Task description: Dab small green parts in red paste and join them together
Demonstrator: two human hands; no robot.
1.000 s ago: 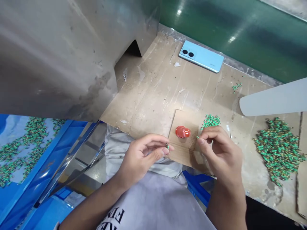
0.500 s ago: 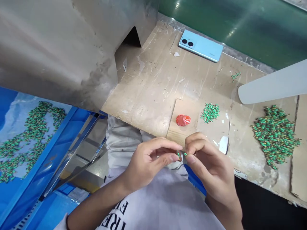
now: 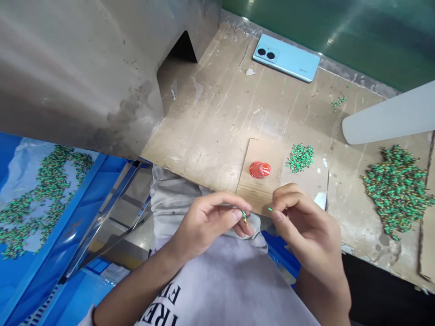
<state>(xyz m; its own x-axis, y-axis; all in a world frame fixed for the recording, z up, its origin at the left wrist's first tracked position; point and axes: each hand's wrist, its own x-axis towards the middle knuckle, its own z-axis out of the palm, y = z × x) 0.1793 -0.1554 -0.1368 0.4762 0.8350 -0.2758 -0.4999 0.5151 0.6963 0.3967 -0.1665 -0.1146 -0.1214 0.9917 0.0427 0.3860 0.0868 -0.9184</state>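
My left hand (image 3: 209, 224) is closed, thumb against fingers, on a tiny green piece (image 3: 244, 216) with a yellowish end. Across a small gap, my right hand (image 3: 307, 231) pinches another tiny green piece (image 3: 270, 209) between thumb and forefinger; most of it is hidden by the fingertips. Both hands are above my lap at the table's front edge. Just beyond them, a small shiny red round object (image 3: 260, 170) sits on a cardboard piece (image 3: 254, 192). A small pile of green pieces (image 3: 300, 158) lies right of it.
A larger pile of green pieces (image 3: 396, 190) lies on the worn table (image 3: 217, 117) at right, near a pale cylinder (image 3: 390, 113). A light blue phone (image 3: 287, 59) rests at the back. A metal housing (image 3: 84, 77) and a blue tray (image 3: 64, 231) with more pieces are at left.
My hands have moved apart, the right one to the right and the left one slightly left. Each still has a green piece. The view has shifted slightly.
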